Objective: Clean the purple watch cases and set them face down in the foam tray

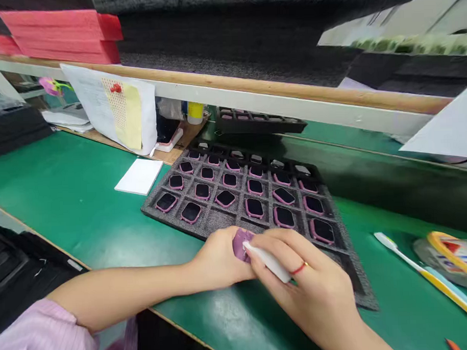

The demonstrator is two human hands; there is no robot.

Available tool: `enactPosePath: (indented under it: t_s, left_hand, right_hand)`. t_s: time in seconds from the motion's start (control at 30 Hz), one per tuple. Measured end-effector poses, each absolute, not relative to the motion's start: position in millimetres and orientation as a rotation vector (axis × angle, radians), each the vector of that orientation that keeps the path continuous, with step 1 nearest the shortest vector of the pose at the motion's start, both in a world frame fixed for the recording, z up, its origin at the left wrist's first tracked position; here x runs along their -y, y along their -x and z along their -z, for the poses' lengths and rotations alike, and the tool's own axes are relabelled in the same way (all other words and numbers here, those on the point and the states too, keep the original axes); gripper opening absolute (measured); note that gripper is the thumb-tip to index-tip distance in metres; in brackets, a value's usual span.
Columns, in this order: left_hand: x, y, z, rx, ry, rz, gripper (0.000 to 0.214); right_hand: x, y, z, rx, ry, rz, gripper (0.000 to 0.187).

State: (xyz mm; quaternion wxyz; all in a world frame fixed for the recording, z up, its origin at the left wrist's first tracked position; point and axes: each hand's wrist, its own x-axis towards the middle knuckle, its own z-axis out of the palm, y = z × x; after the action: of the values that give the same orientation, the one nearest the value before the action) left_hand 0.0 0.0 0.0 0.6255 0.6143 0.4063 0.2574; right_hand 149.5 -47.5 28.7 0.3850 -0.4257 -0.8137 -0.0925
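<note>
My left hand grips a small purple smartwatch case, its fingers wrapped around the edges. In a pinch, my right hand holds a white stick-shaped tool, whose tip meets the face of the case. What the tip is made of is too small to tell. Just beyond both hands lies a black foam tray with rows of square compartments. Pink-framed smartwatch cases with dark screens, such as one smartwatch, sit in most of them, some turned askew. My wrists partly cover the tray's near edge.
A white pad lies left of the tray. Toothbrushes, one yellow and white, and a round container stand at the right. A shelf rail crosses above the bench, carrying black foam and red foam blocks. Papers hang from it.
</note>
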Motion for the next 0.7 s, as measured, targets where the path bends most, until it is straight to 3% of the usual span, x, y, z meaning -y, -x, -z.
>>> enactPosePath:
  t_s: [0.23, 0.7]
  left_hand:
    - [2.1, -0.6, -1.0, -0.857, -1.419, -0.625, 0.029]
    - [0.2, -0.1, 2.4, -0.919, -1.445, -0.610, 0.039]
  right_hand:
    - [45.4, -147.8, -31.6, 2.057, 1.086, 0.273, 0.014]
    - [48.4, -146.2, -29.8, 2.066, 1.071, 0.285, 0.012]
